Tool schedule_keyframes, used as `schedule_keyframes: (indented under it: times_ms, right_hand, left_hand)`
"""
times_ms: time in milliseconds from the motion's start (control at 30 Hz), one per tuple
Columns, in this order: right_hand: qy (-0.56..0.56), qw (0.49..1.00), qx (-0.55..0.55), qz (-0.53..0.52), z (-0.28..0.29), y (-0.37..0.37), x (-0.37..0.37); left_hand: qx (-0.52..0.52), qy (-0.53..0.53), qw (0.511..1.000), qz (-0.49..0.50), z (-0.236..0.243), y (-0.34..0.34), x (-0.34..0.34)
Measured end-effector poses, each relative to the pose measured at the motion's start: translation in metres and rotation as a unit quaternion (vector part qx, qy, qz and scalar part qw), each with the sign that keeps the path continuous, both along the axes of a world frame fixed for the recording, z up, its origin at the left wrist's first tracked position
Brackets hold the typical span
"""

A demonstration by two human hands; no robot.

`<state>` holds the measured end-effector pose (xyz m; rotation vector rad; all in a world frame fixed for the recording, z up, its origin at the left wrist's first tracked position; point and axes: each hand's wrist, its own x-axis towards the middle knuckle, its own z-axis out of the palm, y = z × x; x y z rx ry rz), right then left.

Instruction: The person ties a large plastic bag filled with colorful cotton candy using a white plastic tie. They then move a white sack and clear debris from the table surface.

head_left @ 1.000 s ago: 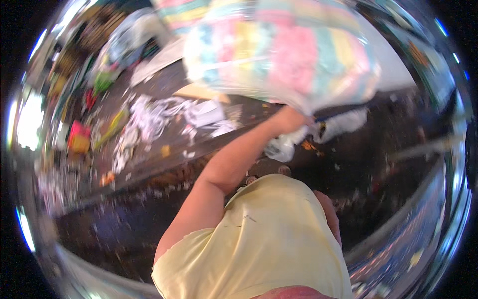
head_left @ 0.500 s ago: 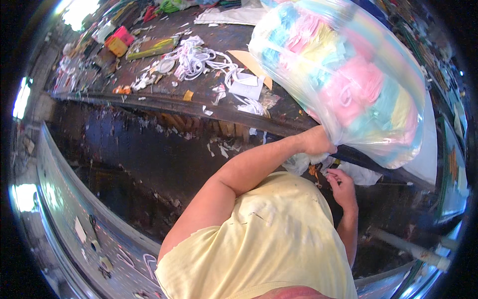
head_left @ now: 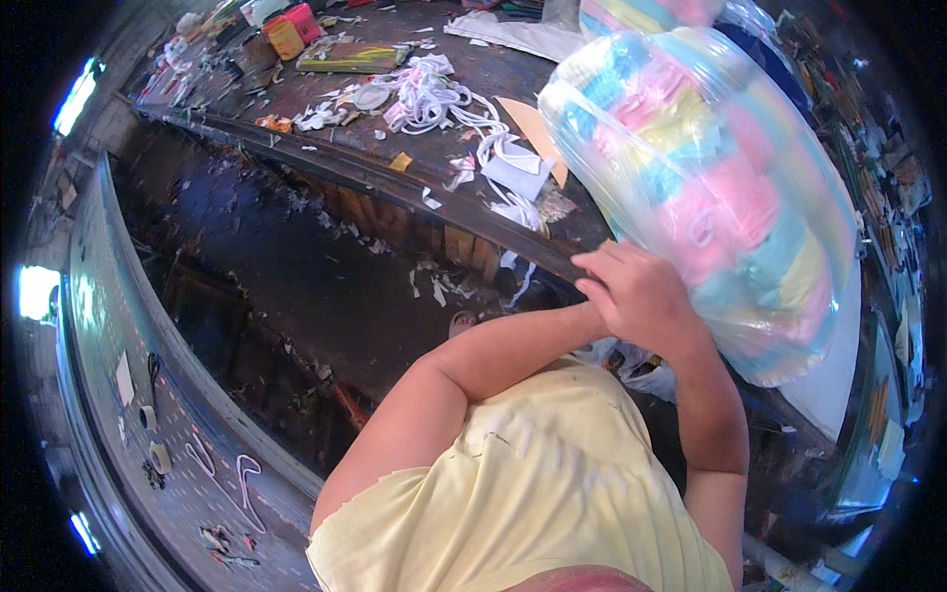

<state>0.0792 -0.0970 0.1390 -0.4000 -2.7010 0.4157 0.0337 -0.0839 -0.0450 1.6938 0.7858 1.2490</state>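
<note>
A large clear plastic bag (head_left: pixel 681 187) leans on the bench, stuffed with folded pink, yellow, blue and white cloth-like bundles. Its gathered end runs down to my hands. My left hand (head_left: pixel 600 318) is at that end, closed on the bag; its fingers are mostly hidden behind my other hand. Across it lies my right hand (head_left: pixel 641 294), fingers bent and pointing left, thumb beneath them. What those fingers pinch is hidden or too small to make out.
White cord (head_left: pixel 429 99) lies tangled on the littered bench (head_left: pixel 365 192), near paper scraps and a tan card (head_left: pixel 533 138). Pink and yellow containers (head_left: pixel 293 32) stand farther back. A second filled bag (head_left: pixel 646 14) is behind. At left, a perforated metal surface (head_left: pixel 182 395) holds tape rolls and string.
My right hand has come up from beside my body and crossed over my left hand at the bag's gathered end. The whole view has shifted, and the bag sits slightly lower in it.
</note>
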Motion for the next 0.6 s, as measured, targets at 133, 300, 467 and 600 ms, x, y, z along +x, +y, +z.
schedule_keyframes:
  times_ms: [133, 300, 467, 600]
  right_hand:
    - [-0.154, 0.985, 0.059, -0.049, -0.050, 0.031, -0.068]
    - [-0.391, 0.907, 0.015, -0.155, -0.070, 0.061, -0.152]
    - [-0.444, 0.876, -0.027, -0.186, -0.099, 0.085, -0.188]
    - [-0.440, 0.873, -0.059, -0.204, -0.099, 0.096, -0.195]
  left_hand:
    - [-0.019, 0.018, 1.000, -0.010, -0.028, 0.009, 0.019]
    - [-0.015, 0.022, 0.999, -0.036, -0.040, 0.023, 0.021]
    - [-0.001, 0.012, 0.997, -0.077, -0.036, 0.037, 0.019]
    - [0.018, -0.010, 0.991, -0.133, -0.029, 0.036, 0.026]
